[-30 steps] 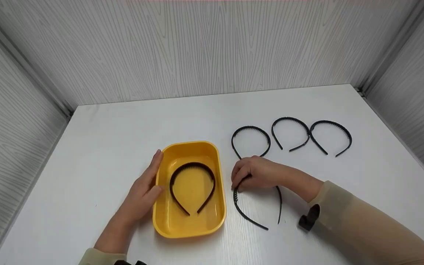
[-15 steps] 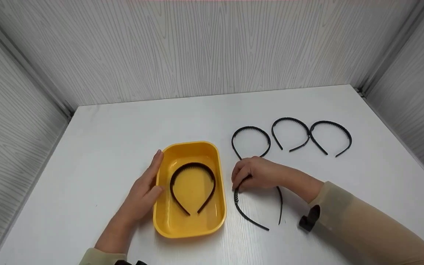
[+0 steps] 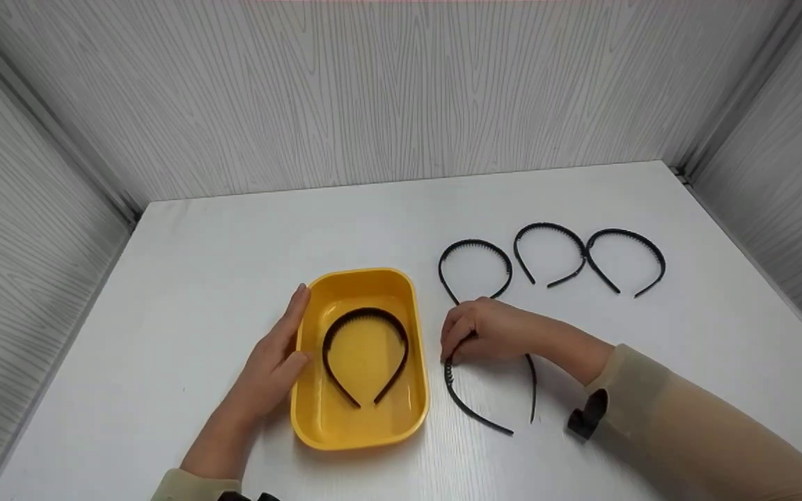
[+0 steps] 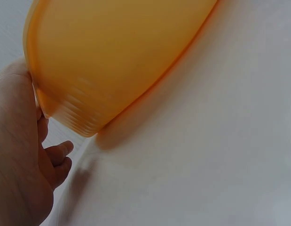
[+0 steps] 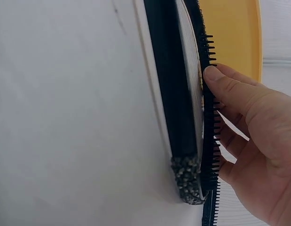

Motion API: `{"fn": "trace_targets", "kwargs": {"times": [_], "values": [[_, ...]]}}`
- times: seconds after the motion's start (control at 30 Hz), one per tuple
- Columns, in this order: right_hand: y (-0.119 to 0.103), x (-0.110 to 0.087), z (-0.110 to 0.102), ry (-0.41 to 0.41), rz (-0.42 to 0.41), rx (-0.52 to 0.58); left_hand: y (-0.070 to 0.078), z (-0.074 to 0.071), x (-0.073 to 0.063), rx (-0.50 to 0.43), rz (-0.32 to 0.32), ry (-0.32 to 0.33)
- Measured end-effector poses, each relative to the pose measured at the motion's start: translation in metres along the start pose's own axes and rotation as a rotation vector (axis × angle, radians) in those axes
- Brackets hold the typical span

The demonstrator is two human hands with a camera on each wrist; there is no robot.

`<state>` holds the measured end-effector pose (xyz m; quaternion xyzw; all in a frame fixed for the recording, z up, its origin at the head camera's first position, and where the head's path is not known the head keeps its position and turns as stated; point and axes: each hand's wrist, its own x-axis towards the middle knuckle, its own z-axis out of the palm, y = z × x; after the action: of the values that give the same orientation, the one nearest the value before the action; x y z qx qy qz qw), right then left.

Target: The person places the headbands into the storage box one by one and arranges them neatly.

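At the left side of a yellow plastic tray [image 3: 300, 410], my left hand [image 3: 262, 369] holds the wall, thumb at the rim and fingers along the outside. In the left wrist view the tray's outer wall [image 4: 117, 61] rises beside the hand [image 4: 23, 155]. One black toothed headband [image 3: 365, 313] lies inside the tray, its ends toward me. My right hand [image 3: 488, 327] pinches another black headband [image 3: 474, 415] by its arch, right of the tray. The right wrist view shows my thumb against its comb teeth [image 5: 210, 122]; the hand covers part of the arch in the head view.
Just beyond my right hand lies a black headband [image 3: 474, 242], its ends hidden by the hand. Two more headbands, one [image 3: 544, 224] beside the other [image 3: 627, 231], overlap slightly at the right. White wood-grain panels [image 3: 401, 90] enclose the white table [image 3: 220, 264] at back and sides.
My right hand and the headband in it have shifted very slightly to the right. The left hand and tray hold their place.
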<state>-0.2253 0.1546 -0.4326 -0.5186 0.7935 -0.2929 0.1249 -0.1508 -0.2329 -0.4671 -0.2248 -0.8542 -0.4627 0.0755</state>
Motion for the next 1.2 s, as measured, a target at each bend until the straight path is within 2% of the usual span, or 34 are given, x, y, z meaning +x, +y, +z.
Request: {"fn": "trace_targets", "kwargs": {"times": [0.27, 0.6, 0.9, 1.2], "values": [[-0.001, -0.002, -0.002, -0.002, -0.02, -0.029, -0.001, 0.001, 0.0, -0.002, 0.021, 0.006], [0.0, -0.007, -0.009, 0.01, -0.041, -0.007, -0.001, 0.0, 0.0, 0.001, -0.01, -0.009], [-0.011, -0.008, -0.028, -0.003, 0.073, -0.031, 0.001, 0.001, 0.0, -0.004, -0.024, 0.001], [-0.025, -0.006, -0.052, 0.027, 0.078, -0.043, 0.0, 0.0, 0.0, -0.026, 0.007, -0.005]]}}
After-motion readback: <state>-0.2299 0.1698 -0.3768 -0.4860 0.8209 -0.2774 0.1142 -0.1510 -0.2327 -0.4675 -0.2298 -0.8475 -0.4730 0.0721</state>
